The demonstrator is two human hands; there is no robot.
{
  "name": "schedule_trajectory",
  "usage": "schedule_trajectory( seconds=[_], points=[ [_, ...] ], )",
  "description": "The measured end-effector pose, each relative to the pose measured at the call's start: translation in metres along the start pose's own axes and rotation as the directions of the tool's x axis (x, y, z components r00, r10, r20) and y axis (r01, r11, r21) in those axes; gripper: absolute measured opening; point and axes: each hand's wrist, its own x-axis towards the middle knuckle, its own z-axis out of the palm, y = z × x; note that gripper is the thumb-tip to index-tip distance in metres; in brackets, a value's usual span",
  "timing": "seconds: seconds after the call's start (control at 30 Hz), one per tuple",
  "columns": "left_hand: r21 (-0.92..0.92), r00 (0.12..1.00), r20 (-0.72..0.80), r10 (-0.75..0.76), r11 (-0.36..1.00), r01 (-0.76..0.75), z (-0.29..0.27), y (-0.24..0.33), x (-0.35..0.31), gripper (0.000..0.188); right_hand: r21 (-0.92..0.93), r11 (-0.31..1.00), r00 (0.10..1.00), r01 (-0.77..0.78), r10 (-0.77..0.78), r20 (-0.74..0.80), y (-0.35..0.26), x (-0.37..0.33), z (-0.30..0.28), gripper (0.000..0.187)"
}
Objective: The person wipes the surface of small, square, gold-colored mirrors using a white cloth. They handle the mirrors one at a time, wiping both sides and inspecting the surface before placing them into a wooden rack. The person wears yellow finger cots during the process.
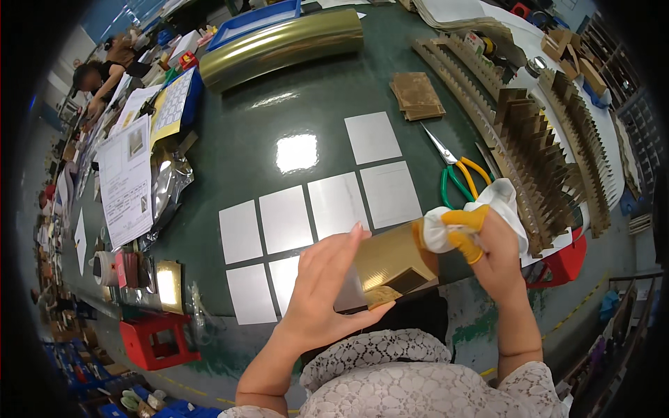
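Observation:
Close to my body, my left hand (317,289) grips a shiny gold plate (390,254), its thumb at the near edge and its fingers along the far side. The plate mirrors part of the surroundings. Yellow covers sit on some fingers of my right hand (491,251), which is closed around a bunched white cloth (437,233). That cloth touches the plate's right end. Beyond the plate, several silver-white square plates (338,202) lie in rows on the green table (244,125); my left hand partly hides the near row.
Scissors (456,164) with green and yellow handles lie right of the squares, near stacked brown plates (417,96). Toothed metal racks (533,150) line the right side. A gold roll (286,50) lies at the back, papers (125,184) at left. A red stool (157,341) stands below.

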Motion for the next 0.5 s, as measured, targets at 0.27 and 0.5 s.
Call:
schedule_trajectory(
  seconds=[0.27,0.5],
  points=[
    [-0.029,0.998,0.052,0.027,0.999,-0.026,0.011,0.001,0.004,0.101,0.17,0.971,0.982,0.168,-0.179,0.053,-0.028,0.004,0.008,0.023],
    [-0.031,0.999,0.034,0.013,0.999,-0.012,-0.006,-0.002,0.002,0.097,0.12,0.993,0.982,0.003,-0.025,0.185,0.001,-0.015,-0.01,0.027]
  ],
)
